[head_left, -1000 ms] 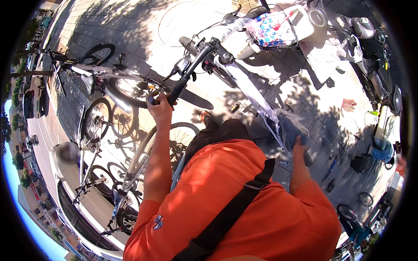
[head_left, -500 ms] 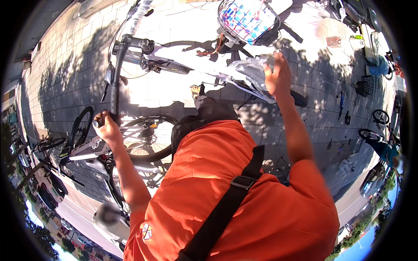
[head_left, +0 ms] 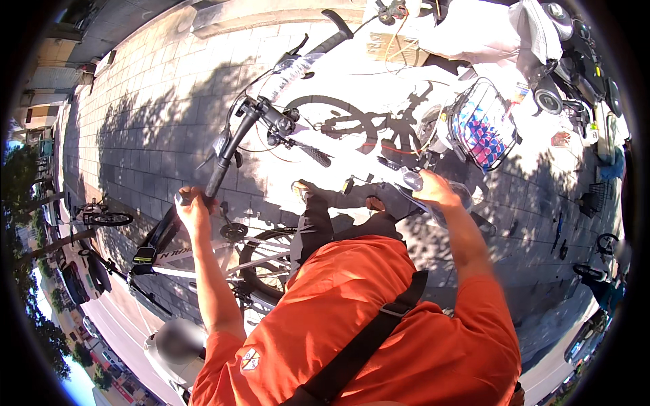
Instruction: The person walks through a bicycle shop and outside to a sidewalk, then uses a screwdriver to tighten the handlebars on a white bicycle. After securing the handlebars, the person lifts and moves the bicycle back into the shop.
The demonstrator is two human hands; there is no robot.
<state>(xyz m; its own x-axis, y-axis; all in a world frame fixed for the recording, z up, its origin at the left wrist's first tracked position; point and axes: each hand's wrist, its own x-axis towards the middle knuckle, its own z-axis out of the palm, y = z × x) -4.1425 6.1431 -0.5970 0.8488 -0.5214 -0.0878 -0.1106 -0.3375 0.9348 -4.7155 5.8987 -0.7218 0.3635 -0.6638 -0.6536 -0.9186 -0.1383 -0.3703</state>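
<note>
A white bicycle [head_left: 365,152] stands before me, its black handlebar [head_left: 233,149] turned across to my left. My left hand [head_left: 195,208] is closed around the grip at the handlebar's near end. Clear plastic wraps the far part of the bar [head_left: 290,76]. Behind the frame, to my right, is the saddle [head_left: 462,194], covered in clear plastic. My right hand [head_left: 437,191] is on its front part, with the fingers bent over it; the palm side is hidden. The front tyre [head_left: 313,154] shows under the handlebar.
A second bicycle [head_left: 257,264] stands close by my left leg. Ahead to the right are a wire basket [head_left: 482,125] with a checked blue-and-pink lining and a cardboard box [head_left: 393,49]. Parked scooters [head_left: 575,74] line the far right. Sunlit paving [head_left: 145,128] stretches to the left.
My right hand has come down from flat and raised above the saddle onto it. My left hand keeps its hold on the grip. My view has shifted, with the basket now farther right.
</note>
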